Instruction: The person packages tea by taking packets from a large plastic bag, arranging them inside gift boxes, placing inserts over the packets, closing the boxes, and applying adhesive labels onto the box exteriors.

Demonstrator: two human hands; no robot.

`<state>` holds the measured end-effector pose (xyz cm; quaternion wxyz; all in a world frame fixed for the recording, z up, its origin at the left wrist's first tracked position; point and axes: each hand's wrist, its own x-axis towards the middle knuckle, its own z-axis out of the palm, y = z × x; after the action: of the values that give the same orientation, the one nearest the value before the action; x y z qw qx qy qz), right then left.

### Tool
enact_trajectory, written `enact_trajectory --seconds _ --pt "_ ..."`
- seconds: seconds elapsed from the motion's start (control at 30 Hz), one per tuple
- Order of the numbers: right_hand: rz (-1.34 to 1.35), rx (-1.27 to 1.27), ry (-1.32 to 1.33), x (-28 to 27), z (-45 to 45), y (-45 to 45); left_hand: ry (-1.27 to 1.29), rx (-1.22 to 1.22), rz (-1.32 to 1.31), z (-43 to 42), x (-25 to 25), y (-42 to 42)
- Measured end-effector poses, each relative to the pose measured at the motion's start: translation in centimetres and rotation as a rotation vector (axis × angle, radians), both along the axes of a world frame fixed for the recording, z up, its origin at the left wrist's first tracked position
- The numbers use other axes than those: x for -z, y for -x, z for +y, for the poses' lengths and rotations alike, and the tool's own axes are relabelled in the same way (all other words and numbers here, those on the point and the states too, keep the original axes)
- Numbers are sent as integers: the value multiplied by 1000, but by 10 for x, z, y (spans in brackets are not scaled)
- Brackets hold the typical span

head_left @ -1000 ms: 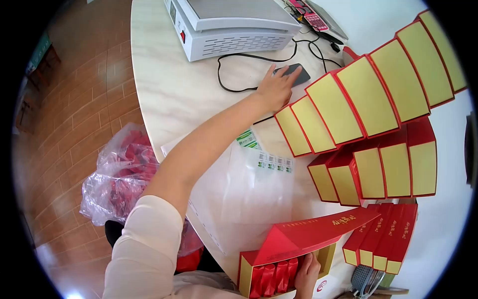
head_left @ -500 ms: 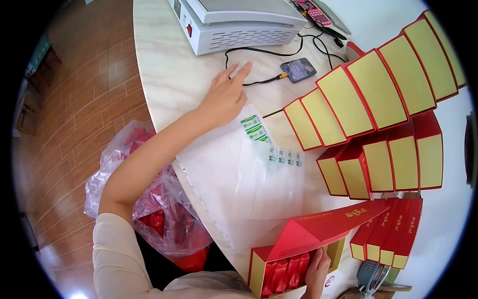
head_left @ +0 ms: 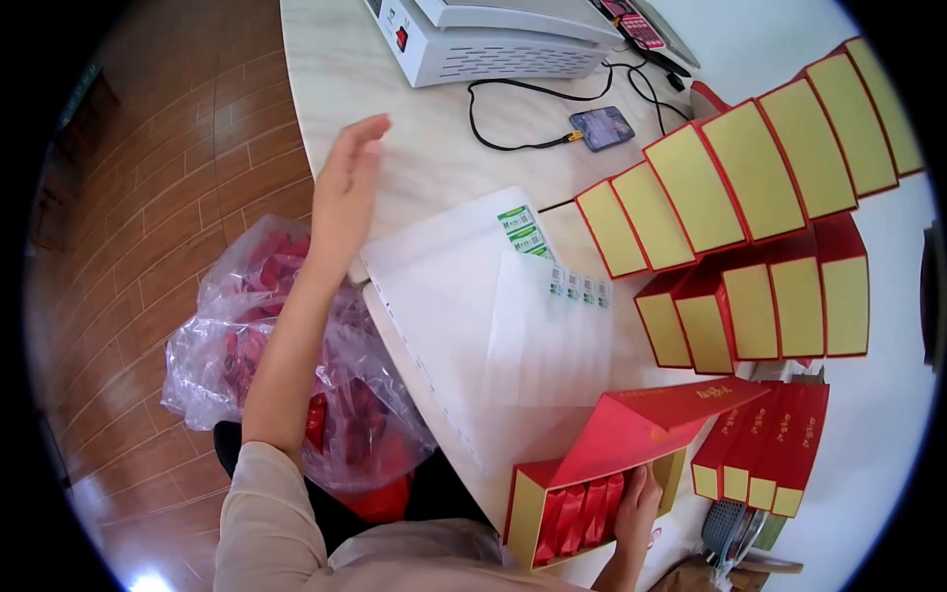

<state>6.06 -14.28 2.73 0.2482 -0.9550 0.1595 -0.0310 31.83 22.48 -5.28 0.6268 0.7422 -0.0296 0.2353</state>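
My left hand (head_left: pixel 345 187) is over the left edge of the table, held edge-on, its fingers stretched out and slightly blurred, with nothing in it. Beside it lies a white sheet (head_left: pixel 424 266) with green and white labels (head_left: pixel 523 229). At the bottom right, my right hand (head_left: pixel 636 503) reaches into an open red and gold box (head_left: pixel 528 518), its curled fingers against the row of shiny red packets (head_left: pixel 572 518). What they grip is hidden. The box's red lid (head_left: pixel 651 429) stands raised at a slant behind the packets.
Red and gold boxes (head_left: pixel 695 187) stand stacked on the right, with narrow ones (head_left: pixel 779 434) below. A phone (head_left: pixel 602 128) on a cable lies near a white machine (head_left: pixel 503 57). A plastic bag (head_left: pixel 360 434) of red packets is beside the table. Metal utensils (head_left: pixel 725 528) are at lower right.
My left hand has left the phone and moved left to the table edge, uncovering the phone's screen. My right hand stays in the box. The whole view has shifted slightly.
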Motion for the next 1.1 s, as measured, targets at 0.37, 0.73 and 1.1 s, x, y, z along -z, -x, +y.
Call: enact_trajectory --seconds 0.37,0.73,1.1 --pt "-83 16 95 0 -4 9 72 616 133 -128 -15 274" --pt "69 -38 376 -3 27 13 -180 635 -39 -186 -8 290" --pt "-665 -311 221 -14 125 20 88 1 13 -46 44 336"
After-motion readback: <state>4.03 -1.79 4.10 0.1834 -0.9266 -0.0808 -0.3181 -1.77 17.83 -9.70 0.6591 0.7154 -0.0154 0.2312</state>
